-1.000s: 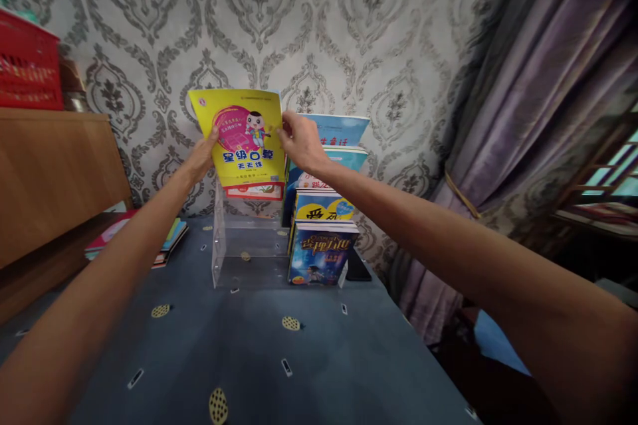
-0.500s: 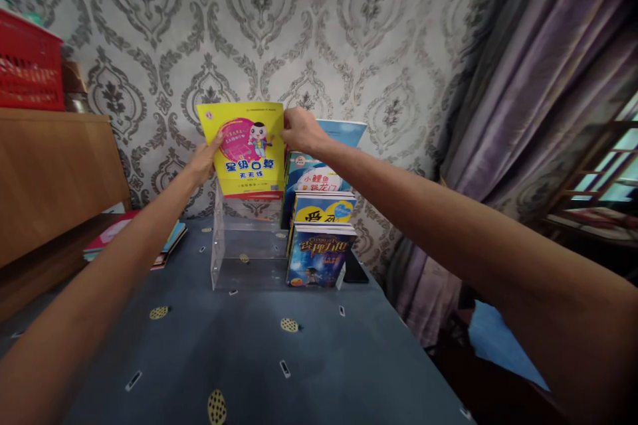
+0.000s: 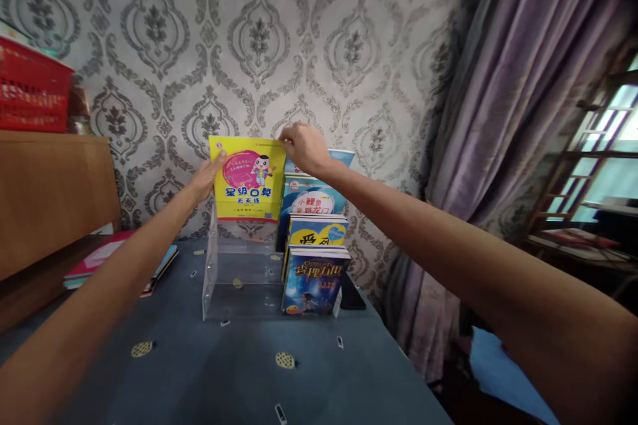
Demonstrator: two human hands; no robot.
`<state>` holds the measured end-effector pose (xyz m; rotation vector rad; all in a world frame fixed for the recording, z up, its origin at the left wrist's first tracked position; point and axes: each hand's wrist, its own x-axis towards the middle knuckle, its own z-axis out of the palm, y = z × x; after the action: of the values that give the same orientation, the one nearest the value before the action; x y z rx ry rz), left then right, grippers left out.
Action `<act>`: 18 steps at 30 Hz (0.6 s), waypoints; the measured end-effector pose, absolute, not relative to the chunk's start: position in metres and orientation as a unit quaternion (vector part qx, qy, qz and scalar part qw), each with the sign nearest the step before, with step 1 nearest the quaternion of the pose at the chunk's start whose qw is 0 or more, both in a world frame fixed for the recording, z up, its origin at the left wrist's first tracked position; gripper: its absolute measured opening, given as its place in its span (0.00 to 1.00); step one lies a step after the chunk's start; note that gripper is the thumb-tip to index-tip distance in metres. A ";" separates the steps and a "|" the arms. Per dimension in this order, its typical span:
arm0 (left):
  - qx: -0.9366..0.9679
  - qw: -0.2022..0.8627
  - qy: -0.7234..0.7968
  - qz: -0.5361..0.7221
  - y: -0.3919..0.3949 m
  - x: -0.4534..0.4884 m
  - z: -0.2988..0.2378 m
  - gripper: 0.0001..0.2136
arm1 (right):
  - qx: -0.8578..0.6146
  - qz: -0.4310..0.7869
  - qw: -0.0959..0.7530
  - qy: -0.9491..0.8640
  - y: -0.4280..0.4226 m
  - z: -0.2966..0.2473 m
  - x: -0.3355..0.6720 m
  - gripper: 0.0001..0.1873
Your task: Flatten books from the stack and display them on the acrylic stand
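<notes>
A yellow workbook (image 3: 244, 202) with a cartoon child on its cover stands upright at the top left tier of a clear acrylic book rack (image 3: 208, 289). My left hand (image 3: 205, 178) grips its left edge, thumb on the front cover. At its top right corner, my right hand (image 3: 306, 148) pinches the edge between thumb and fingers. Right of it, books fill the rack's tiers: a pale blue one (image 3: 341, 157) at the back, a teal one (image 3: 312, 189), a blue and yellow one (image 3: 312, 231), and a dark blue one (image 3: 314, 282) in front.
A dark blue patterned cloth (image 3: 234, 372) covers the table. Several books lie stacked (image 3: 94, 262) at the left, beside a wooden cabinet (image 3: 50, 192) bearing a red basket (image 3: 34, 89). A black phone-like object (image 3: 353, 295) lies right of the rack. Purple curtains (image 3: 478, 146) hang at the right.
The workbook has come down into the rack's back tier and sits straighter, with both hands still on it. My right hand has shifted up toward its top corner. The camera view has tilted up slightly.
</notes>
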<state>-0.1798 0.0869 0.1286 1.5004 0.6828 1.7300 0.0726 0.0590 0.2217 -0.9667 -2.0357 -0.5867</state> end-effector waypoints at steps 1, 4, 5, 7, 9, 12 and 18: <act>0.587 0.370 0.261 0.671 0.087 -0.178 0.130 0.23 | -0.393 -0.238 0.385 -0.800 0.056 0.222 0.074 0.16; 0.583 0.376 0.246 0.677 0.087 -0.174 0.130 0.22 | -0.401 -0.247 0.373 -0.799 0.049 0.221 0.077 0.16; 0.578 0.378 0.247 0.679 0.087 -0.173 0.129 0.22 | -0.400 -0.250 0.370 -0.800 0.049 0.222 0.077 0.17; 0.570 0.387 0.259 0.677 0.086 -0.174 0.127 0.21 | -0.400 -0.249 0.363 -0.804 0.048 0.223 0.077 0.17; 0.565 0.397 0.270 0.671 0.086 -0.175 0.124 0.20 | -0.401 -0.240 0.356 -0.809 0.049 0.224 0.076 0.16; 0.559 0.406 0.267 0.672 0.086 -0.175 0.123 0.21 | -0.394 -0.211 0.350 -0.823 0.051 0.227 0.078 0.16; 0.520 0.395 0.262 0.710 0.090 -0.170 0.123 0.19 | -0.363 -0.172 0.353 -0.845 0.063 0.230 0.082 0.13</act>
<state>-0.1705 0.0902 0.1229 1.3186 0.6644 1.8007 0.0816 0.0632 0.2297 -0.9398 -2.1849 -0.4450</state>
